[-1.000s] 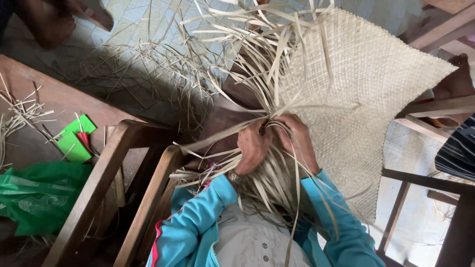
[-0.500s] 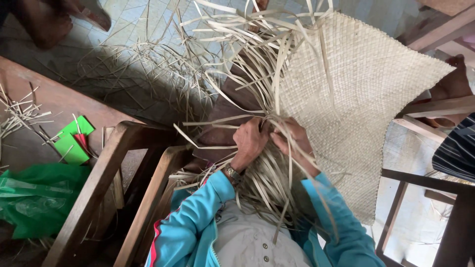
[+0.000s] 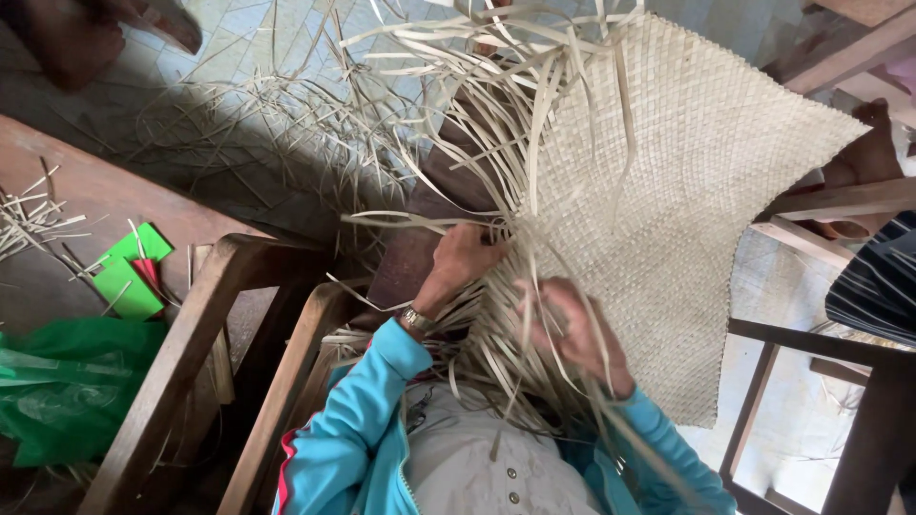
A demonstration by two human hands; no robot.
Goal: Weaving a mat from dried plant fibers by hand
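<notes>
From where I watch, most of the woven mat [image 3: 687,191] looks finished: a broad, tight checker of pale strips lies across the lap and reaches toward the chair frame [image 3: 811,343] on the right, while the left edge is a tangle of loose strips [image 3: 477,105] not yet worked in. My left hand [image 3: 456,257] has its fingers closed on a few strips at the weaving edge. My right hand [image 3: 571,329] is curled among the loose ends nearer the body, though I cannot tell what it grips.

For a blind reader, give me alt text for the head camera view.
Two hands, left hand and right hand, work loose pale strips at the edge of a woven mat. Wooden chair frames and a green bag lie left.
</notes>
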